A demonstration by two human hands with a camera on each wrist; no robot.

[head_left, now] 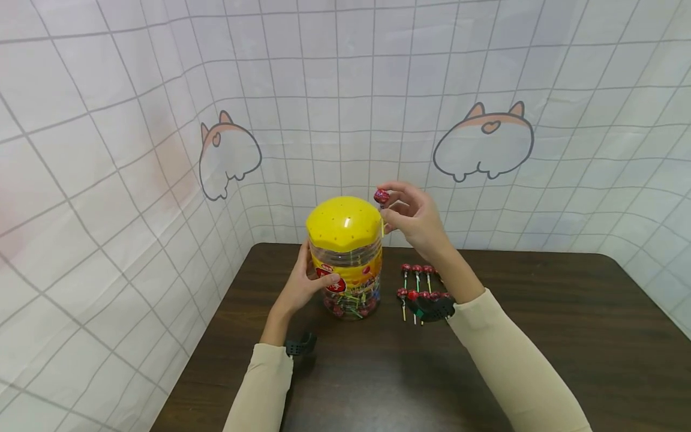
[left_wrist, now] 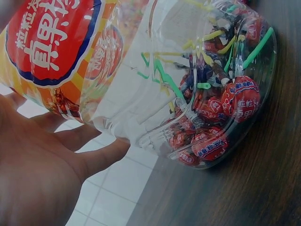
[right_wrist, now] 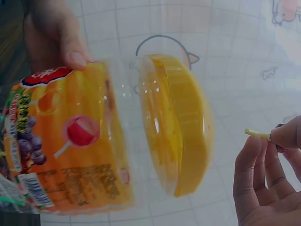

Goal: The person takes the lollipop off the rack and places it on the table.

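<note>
A clear plastic jar (head_left: 358,275) with a yellow label and a domed yellow lid (head_left: 345,223) stands upright on the table. Wrapped lollipops (left_wrist: 241,99) with red heads and coloured sticks lie heaped in its bottom. My left hand (head_left: 300,285) holds the jar's left side, thumb across the front label and fingers round the side. Beside the lid, raised above the table, my right hand (head_left: 415,219) pinches one lollipop (head_left: 381,197) by its stick, head up. In the right wrist view its yellow stick end (right_wrist: 256,133) pokes out between thumb and fingers.
Right of the jar, lollipops lie in two rows, a back row (head_left: 417,270) and a front row (head_left: 402,293), partly hidden by the right forearm and its black wrist strap (head_left: 436,309). The dark wooden table (head_left: 540,336) ends at a white gridded curtain (head_left: 345,120).
</note>
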